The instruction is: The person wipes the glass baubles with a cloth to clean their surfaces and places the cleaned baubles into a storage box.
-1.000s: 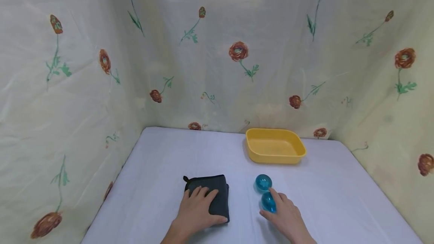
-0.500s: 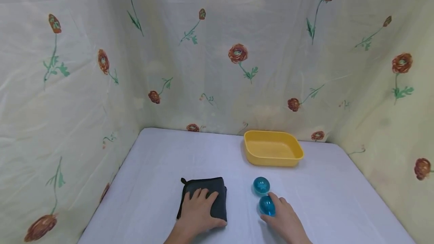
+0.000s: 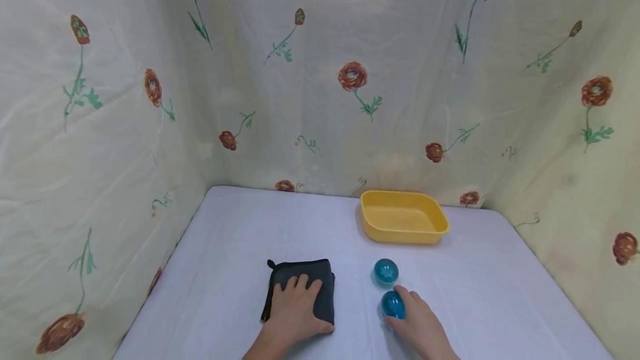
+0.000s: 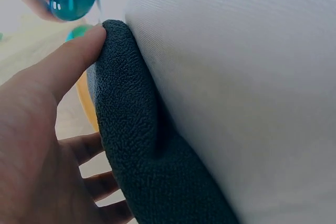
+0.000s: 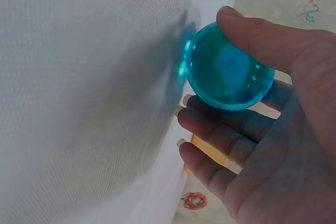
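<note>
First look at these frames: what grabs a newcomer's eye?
Probably the yellow tray, the brightest patch of color, at the table's far edge, right of center. Next, two glossy blue balls nearer the person: the near ball in the right hand, the far ball just beyond. Then the dark cloth under the left hand.

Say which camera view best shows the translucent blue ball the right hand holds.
The right wrist view: the translucent blue ball appears largest there, the right hand covering only part of it. The head view shows it small, partly behind that hand; the left wrist view shows it partly covered, top left.
</note>
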The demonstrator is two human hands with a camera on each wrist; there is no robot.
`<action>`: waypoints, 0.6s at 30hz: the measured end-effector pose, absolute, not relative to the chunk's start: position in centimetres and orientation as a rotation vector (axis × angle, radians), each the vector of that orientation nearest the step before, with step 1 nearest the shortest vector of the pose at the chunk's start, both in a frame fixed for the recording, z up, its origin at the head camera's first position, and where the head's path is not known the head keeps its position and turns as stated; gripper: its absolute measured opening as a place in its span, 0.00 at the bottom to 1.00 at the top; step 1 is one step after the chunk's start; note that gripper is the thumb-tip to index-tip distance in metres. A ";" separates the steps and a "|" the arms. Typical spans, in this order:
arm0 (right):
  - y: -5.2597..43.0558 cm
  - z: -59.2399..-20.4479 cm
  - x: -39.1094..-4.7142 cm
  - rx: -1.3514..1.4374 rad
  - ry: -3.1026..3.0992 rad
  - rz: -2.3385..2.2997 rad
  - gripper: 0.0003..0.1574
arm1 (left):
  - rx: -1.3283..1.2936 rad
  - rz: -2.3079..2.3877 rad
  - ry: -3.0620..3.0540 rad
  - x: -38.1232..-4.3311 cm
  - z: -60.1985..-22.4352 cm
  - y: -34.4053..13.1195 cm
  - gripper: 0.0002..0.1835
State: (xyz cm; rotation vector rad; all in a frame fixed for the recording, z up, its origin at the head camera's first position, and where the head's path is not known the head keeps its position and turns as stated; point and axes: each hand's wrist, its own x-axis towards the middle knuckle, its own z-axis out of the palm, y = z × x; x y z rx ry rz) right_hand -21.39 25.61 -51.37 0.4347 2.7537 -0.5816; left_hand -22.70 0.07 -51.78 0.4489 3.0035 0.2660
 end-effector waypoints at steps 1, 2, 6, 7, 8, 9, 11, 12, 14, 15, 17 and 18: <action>25.6 -51.4 -21.4 0.435 2.755 -0.581 0.54 | 0.452 0.261 3.008 -22.7 -51.8 0.1 0.53; 25.6 -51.4 -21.4 0.435 2.756 -0.582 0.55 | 0.453 0.259 3.010 -22.7 -51.8 0.1 0.53; 25.4 -51.3 -21.5 0.439 2.753 -0.588 0.53 | 0.445 0.253 3.008 -22.8 -51.7 0.3 0.52; 25.4 -51.3 -21.6 0.440 2.752 -0.591 0.53 | 0.442 0.253 3.006 -22.8 -51.7 0.3 0.52; 25.3 -51.3 -21.6 0.440 2.752 -0.591 0.53 | 0.440 0.252 3.006 -22.8 -51.7 0.3 0.52; 25.3 -51.3 -21.6 0.440 2.753 -0.591 0.52 | 0.439 0.249 3.005 -22.8 -51.7 0.3 0.52; 25.2 -51.3 -21.6 0.440 2.755 -0.592 0.52 | 0.440 0.247 3.008 -22.8 -51.6 0.4 0.51; 25.2 -51.2 -21.6 0.442 2.757 -0.591 0.52 | 0.441 0.246 3.010 -22.8 -51.5 0.4 0.51; 25.1 -51.3 -21.7 0.448 2.755 -0.591 0.51 | 0.446 0.250 3.017 -22.8 -51.4 0.4 0.50; 25.1 -51.2 -21.7 0.452 2.754 -0.593 0.51 | 0.449 0.253 3.021 -22.8 -51.4 0.3 0.49; 25.1 -51.3 -21.7 0.456 2.752 -0.593 0.51 | 0.452 0.257 3.028 -22.8 -51.3 0.3 0.48; 25.0 -51.3 -21.7 0.458 2.751 -0.593 0.51 | 0.453 0.258 3.031 -22.9 -51.3 0.3 0.48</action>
